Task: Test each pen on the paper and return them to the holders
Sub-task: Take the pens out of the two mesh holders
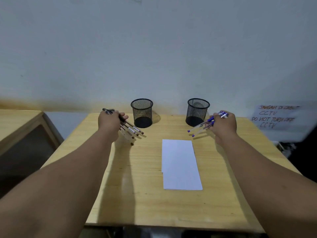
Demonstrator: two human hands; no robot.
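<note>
My left hand (109, 123) grips a bunch of black-capped pens (132, 130), their ends slanting down to the right just above the table. In my right hand (223, 125) is a bunch of blue-capped pens (200, 128) that point down to the left. Two black mesh holders stand at the back of the table: the left holder (142, 112) beside my left hand, the right holder (197, 111) beside my right hand. Both look empty. A white sheet of paper (180, 164) lies flat on the table between my forearms.
The wooden table (145, 194) stands against a pale wall. A second wooden piece of furniture (18, 124) sits to the left across a gap. A handwritten notice (274, 117) hangs on the right. The floor beyond the table's right edge is dark.
</note>
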